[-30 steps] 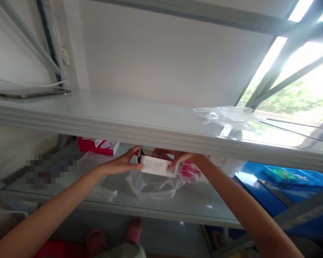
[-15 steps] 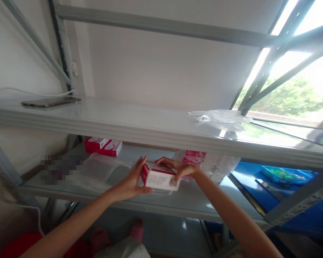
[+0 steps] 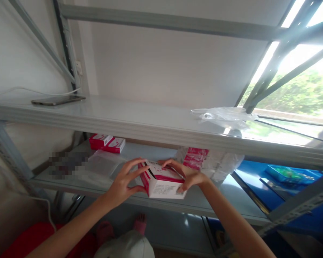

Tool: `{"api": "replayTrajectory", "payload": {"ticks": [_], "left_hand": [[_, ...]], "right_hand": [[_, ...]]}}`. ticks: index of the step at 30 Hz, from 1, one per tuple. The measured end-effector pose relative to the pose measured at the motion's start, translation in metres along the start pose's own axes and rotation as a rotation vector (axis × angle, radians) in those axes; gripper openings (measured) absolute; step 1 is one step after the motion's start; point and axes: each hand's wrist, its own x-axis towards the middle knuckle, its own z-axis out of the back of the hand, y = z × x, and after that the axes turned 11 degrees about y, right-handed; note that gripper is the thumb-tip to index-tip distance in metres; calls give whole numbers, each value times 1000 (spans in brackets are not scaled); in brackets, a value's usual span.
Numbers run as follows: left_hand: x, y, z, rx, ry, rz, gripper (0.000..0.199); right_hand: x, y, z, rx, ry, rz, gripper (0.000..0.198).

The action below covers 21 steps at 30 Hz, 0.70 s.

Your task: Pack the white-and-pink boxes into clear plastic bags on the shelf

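A white and red cardboard box (image 3: 167,186) is held in front of me, just above the lower shelf. My right hand (image 3: 184,173) grips its right side, fingers on the top and thumb on the printed front. At the box's left end, my left hand (image 3: 129,181) pinches the end flap, fingers at the upper edge and thumb lower down. A dark gap shows along that end, so the flap stands partly open. What is inside the box cannot be seen.
Similar red and white boxes (image 3: 107,143) sit at the back left of the lower shelf (image 3: 140,152), near a clear plastic bag (image 3: 103,163). Plastic-wrapped red packs (image 3: 196,157) lie at the right. Above, the upper shelf (image 3: 140,113) carries a phone (image 3: 57,100) and crumpled plastic (image 3: 223,114).
The box has tilted so its top shows more, and it has moved slightly right and down. A dark gap has appeared at its left end under my left fingers.
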Motion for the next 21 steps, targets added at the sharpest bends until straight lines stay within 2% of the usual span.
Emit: {"api": "replayTrajectory", "payload": {"ticks": [3, 5, 12, 17, 21], "left_hand": [[-2, -3, 4, 39, 93, -31, 59], [-5, -5, 4, 65, 100, -28, 61], [-15, -2, 1, 201, -25, -125, 54], [-14, -6, 6, 231, 83, -177, 56], [-9, -11, 6, 95, 147, -190, 65]], "right_hand": [[-2, -3, -5, 24, 13, -12, 83], [-2, -5, -7, 41, 14, -7, 83], [-1, -3, -12, 46, 13, 23, 83], [-3, -1, -16, 44, 19, -4, 81], [-3, -6, -18, 60, 21, 39, 81]]}}
